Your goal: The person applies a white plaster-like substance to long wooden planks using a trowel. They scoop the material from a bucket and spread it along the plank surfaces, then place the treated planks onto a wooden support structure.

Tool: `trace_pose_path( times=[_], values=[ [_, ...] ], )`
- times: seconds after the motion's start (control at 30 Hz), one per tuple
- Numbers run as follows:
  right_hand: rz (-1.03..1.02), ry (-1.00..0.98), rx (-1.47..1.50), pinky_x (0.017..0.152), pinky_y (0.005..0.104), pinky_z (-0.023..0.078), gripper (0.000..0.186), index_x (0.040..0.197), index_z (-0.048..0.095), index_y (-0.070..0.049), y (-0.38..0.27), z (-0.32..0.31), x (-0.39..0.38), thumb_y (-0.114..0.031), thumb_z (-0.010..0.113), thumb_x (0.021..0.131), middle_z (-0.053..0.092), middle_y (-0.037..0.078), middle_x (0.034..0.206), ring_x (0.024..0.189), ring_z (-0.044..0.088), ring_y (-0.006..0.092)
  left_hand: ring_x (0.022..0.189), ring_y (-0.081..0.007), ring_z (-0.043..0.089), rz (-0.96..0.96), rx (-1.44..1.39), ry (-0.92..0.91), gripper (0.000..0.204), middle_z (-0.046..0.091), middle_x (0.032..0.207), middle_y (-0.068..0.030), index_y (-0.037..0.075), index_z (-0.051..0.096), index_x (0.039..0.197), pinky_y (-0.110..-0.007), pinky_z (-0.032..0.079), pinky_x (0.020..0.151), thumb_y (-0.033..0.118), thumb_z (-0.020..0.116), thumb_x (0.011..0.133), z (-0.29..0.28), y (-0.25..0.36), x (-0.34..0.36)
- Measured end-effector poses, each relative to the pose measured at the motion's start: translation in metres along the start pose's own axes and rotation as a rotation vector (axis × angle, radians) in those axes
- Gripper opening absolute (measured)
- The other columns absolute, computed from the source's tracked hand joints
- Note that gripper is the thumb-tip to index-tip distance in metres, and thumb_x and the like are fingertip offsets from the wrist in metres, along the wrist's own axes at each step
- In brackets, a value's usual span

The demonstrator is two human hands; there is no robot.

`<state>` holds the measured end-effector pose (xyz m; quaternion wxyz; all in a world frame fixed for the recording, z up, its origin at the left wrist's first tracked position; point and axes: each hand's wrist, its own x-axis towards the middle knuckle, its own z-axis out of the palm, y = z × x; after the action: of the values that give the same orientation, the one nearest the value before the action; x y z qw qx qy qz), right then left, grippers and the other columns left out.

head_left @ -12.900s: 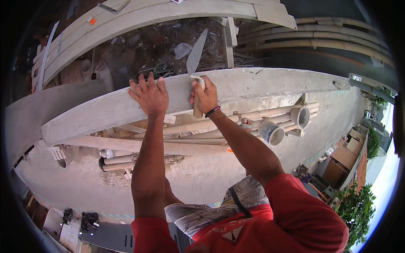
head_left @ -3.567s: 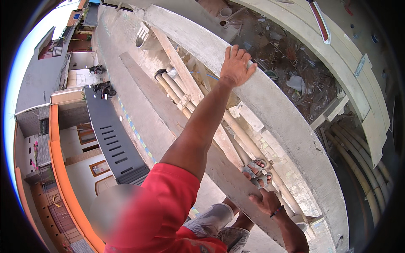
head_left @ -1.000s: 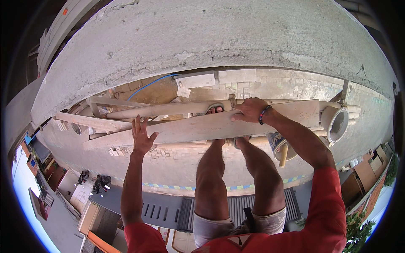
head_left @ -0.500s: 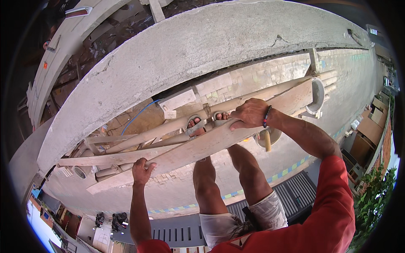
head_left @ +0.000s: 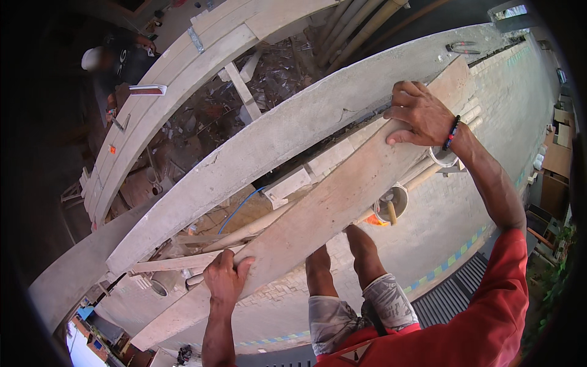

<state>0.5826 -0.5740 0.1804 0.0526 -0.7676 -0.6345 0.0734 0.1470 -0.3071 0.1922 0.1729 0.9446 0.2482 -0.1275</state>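
The long board (head_left: 330,189) is right in the fingers, going from one hand to the other and poking out past both. The left hand (head_left: 225,278) has its fingers bent around the board near the low end in the view. The right hand (head_left: 422,116) grips it closer to the other end, with the thumb on the flat side and the other fingers by the far edge. I think the hands are set wide apart because the board is long and might tip if held in one spot. I can't tell if the board also leans on anything.

Past the fingers, on the far side of the board, is a gray concrete ledge (head_left: 269,131). A tool with two thin arms (head_left: 463,47) lies on it, farther out than the right fingers, maybe put there to be out of the way. Below the right fingers is a bucket (head_left: 443,157), and a little left of that is another bucket (head_left: 400,197) with a wooden handle (head_left: 392,212) sticking up, maybe so it's easy to grab.

Now I count: two hands, one board, one tool on the ledge, two buckets, one handle and one blue hose (head_left: 241,205), which is between the two hands, past the board. One other person (head_left: 122,58) is far past the left fingers. Some poles (head_left: 422,174) sit under the right fingers, but the board hides too much to count them.
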Motion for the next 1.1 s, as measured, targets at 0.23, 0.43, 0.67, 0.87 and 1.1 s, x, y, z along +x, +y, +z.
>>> trace_pose_path(
  times=[0.23,0.43,0.67,0.87,1.1],
  values=[
    [0.363,0.404,0.179,0.094,0.043,0.041,0.039,0.118,0.057,-0.001,-0.018,-0.035,-0.023,-0.018,0.066,0.084,0.057,0.019,0.111,0.107,0.052,0.0376,0.064,-0.0384,0.065,-0.127,0.017,-0.086,0.055,0.064,0.064,-0.0194,0.001,0.061,0.083,-0.046,0.052,0.057,0.055,0.058,0.086,-0.047,0.036,0.108],
    [0.932,0.084,0.63,0.092,0.0462,0.045,0.039,0.125,0.054,0.0,-0.056,0.069,-0.169,-0.013,0.058,0.088,0.054,0.022,0.124,0.112,0.055,0.0367,0.068,-0.0374,0.067,0.015,-0.042,0.005,0.059,0.064,0.065,-0.0223,-0.002,0.066,0.082,-0.046,0.052,0.06,0.056,0.055,0.087,-0.041,0.052,0.199],
    [1.116,-0.135,0.738,0.07,0.0383,0.052,0.035,0.117,0.059,-0.004,-0.118,0.121,-0.248,-0.013,0.062,0.084,0.062,0.016,0.094,0.083,0.063,0.0278,0.074,-0.0387,0.067,-0.048,-0.044,-0.059,0.06,0.066,0.074,-0.0245,-0.001,0.067,0.087,-0.048,0.053,0.066,0.056,0.051,0.089,-0.024,0.073,0.238],
    [1.221,-0.159,0.851,0.074,0.037,0.053,0.037,0.115,0.059,-0.004,-0.159,0.163,-0.298,-0.023,0.065,0.084,0.067,0.016,0.085,0.08,0.066,0.0292,0.08,-0.0449,0.065,-0.023,0.067,0.0,0.062,0.065,0.079,-0.0277,-0.001,0.066,0.091,-0.051,0.052,0.071,0.058,0.048,0.09,-0.011,0.092,0.269],
    [1.43,-0.32,0.951,0.075,0.0363,0.054,0.039,0.114,0.061,-0.006,-0.204,0.201,-0.313,-0.027,0.066,0.083,0.069,0.019,0.086,0.083,0.068,0.029,0.092,-0.0461,0.062,0.033,0.112,0.018,0.068,0.065,0.092,-0.0288,-0.003,0.066,0.098,-0.051,0.05,0.08,0.061,0.042,0.092,0.013,0.1,0.316]
  ],
)
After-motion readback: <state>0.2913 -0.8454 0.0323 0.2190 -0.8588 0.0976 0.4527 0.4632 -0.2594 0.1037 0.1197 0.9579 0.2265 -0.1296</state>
